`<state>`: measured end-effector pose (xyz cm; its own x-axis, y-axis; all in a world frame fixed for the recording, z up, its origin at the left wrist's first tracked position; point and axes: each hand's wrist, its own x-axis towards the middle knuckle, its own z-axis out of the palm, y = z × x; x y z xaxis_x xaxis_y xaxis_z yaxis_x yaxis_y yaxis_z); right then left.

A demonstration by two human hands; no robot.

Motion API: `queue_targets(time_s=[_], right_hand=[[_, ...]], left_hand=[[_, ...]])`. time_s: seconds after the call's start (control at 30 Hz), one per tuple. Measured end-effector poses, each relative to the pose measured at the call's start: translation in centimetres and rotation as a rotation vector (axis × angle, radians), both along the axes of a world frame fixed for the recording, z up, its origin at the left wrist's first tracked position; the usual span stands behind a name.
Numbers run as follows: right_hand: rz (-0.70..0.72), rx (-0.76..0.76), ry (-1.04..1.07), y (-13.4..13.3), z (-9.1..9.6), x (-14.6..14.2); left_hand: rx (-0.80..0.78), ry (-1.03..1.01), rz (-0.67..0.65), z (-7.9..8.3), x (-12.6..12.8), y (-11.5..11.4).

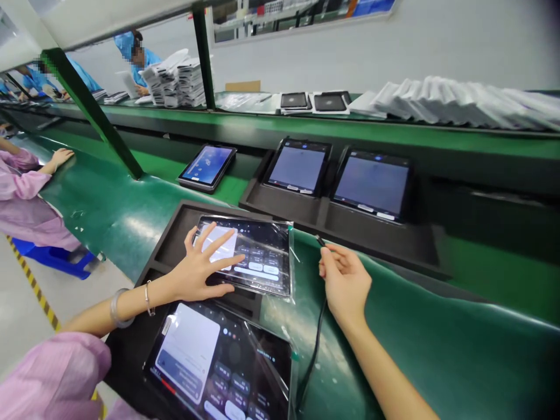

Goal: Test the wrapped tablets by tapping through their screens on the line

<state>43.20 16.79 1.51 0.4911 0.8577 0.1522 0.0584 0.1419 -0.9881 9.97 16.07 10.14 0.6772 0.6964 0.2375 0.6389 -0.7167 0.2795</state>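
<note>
Note nearer tablet (223, 361), lit and film-covered, on black tray (172, 248). Find second tablet (265, 251) just past it, also lit, under left hand (203, 265) with fingers spread wide, gripping nothing. See right hand (347, 283) narrow, pinching black plug (321, 241) on cable (315, 347), apart from second tablet's right edge. Log as done, by judgement: power-up of both. Log as undone: any connection of black plug. Beyond, note two lit tablets (298, 166) in dark tray (324, 214); at back, white packets (437, 102).
</note>
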Motion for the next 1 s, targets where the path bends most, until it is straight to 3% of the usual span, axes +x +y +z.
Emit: queue_targets(time_s=[0.2,0.4,0.67,1.0], right_hand=[[-0.005,0.016,-0.013,0.0,0.6,-0.7],[-0.005,0.020,-0.024,-0.4,0.8,-1.0],[0.001,0.043,-0.043,-0.5,0.7,-1.2],[-0.014,0.081,-0.053,-0.4,0.2,-1.4]], left_hand=[[-0.324,0.089,-0.014,2.0,-2.1,-5.4],[-0.457,0.052,-0.061,1.5,-2.8,-9.0],[-0.357,0.091,-0.161,-0.1,-1.5,-9.6],[-0.147,0.161,-0.196,-0.1,-1.6,-9.3]])
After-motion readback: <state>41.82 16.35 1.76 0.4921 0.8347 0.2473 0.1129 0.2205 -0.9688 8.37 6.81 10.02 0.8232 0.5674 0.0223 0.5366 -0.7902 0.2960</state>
